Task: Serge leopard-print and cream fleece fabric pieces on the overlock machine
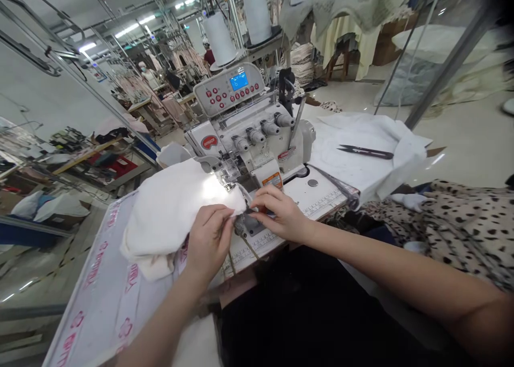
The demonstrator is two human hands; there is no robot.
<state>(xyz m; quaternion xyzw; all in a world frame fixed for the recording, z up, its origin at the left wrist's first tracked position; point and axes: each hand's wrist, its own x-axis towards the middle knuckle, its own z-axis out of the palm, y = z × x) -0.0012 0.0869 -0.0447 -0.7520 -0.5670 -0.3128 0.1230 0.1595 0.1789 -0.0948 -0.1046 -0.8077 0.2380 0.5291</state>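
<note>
A white overlock sewing machine stands in front of me with its lamp lit over the presser foot. White fluffy fabric lies to the left of the needle area, its edge under the foot. My left hand pinches that fabric's near edge between thumb and fingers. Close by on the right, my right hand is closed, thumb against fingers, at the front of the machine. What it pinches is too small to make out. A narrow gap separates the two hands.
Thread snips lie on white cloth right of the machine. Thread cones stand behind it. Spotted fabric is heaped at the right. Plastic sheeting with pink print covers the table's left side. Other people work far back.
</note>
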